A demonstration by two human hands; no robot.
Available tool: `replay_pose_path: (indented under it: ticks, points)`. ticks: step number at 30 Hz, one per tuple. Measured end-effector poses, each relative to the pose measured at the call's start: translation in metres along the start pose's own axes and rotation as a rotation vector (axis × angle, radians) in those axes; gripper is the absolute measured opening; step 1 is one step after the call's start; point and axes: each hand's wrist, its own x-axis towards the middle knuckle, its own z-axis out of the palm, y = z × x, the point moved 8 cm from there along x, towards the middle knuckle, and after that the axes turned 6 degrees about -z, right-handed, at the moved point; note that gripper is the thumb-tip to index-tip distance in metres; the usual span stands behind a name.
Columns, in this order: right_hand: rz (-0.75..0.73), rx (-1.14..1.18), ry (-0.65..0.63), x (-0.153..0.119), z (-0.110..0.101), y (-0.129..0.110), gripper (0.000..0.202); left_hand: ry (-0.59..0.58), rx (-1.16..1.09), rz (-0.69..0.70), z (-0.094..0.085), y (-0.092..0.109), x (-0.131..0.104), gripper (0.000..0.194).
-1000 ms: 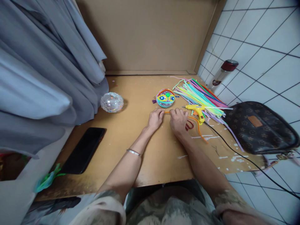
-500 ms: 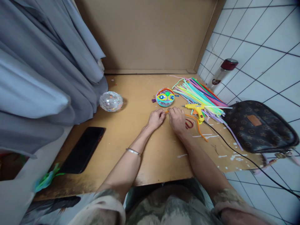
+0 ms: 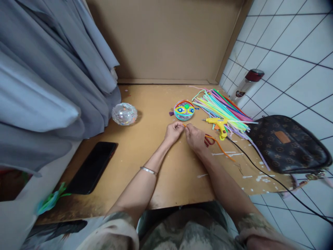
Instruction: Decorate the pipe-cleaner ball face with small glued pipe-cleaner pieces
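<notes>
Pipe cleaner, orange, slants near-right from pinching right hand.

Through head camera I observed wooden tabletop, surface worn dark along near left edge, white marks at right. Brown panel stood upright behind. Grey curtain hung at left. White wall tiles, dark grout lines, lined right side. Lighting: soft.
</notes>
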Motion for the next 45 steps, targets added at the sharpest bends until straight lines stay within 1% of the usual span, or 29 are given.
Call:
replay_pose_path:
  ticks: [2,5,8,12,15,19,22,27,33,36,38,45]
  points:
    - [0.001,-0.003,0.015,0.000,-0.002,0.000,0.032,0.031,0.090,0.032,-0.002,0.003,-0.002,0.009]
    - [0.008,-0.019,0.022,0.000,-0.002,0.001,0.032,0.083,0.252,0.131,-0.006,0.012,-0.006,0.012]
    - [0.013,-0.031,0.019,0.001,0.000,0.001,0.032,0.113,0.325,0.178,-0.008,0.014,-0.008,0.013]
    - [0.035,-0.019,0.043,0.001,0.001,0.003,0.031,0.099,0.343,0.209,-0.009,0.013,-0.005,0.013]
    - [0.065,-0.005,0.048,0.000,0.000,0.007,0.030,0.099,0.393,0.266,-0.008,0.017,-0.006,0.017]
    - [0.068,-0.010,0.051,-0.001,-0.001,0.006,0.029,0.070,0.523,0.342,0.001,0.022,-0.012,0.022]
    - [0.060,-0.025,0.035,-0.002,-0.001,0.003,0.029,0.058,0.613,0.354,0.007,0.020,-0.014,0.023]
    - [0.052,-0.016,0.022,-0.003,-0.003,-0.002,0.028,0.090,0.672,0.354,0.006,0.018,-0.013,0.023]
    - [0.048,0.002,0.022,-0.003,-0.002,-0.003,0.027,0.120,0.656,0.359,0.004,0.021,-0.014,0.022]
    - [0.037,0.008,0.030,-0.002,-0.003,-0.004,0.026,0.133,0.617,0.333,0.002,0.022,-0.014,0.023]
    - [0.039,0.012,0.026,-0.002,-0.003,-0.004,0.026,0.138,0.551,0.296,0.000,0.022,-0.014,0.024]
    - [0.053,-0.001,0.004,-0.002,-0.004,-0.011,0.029,0.188,0.196,0.110,-0.011,0.018,-0.014,0.022]
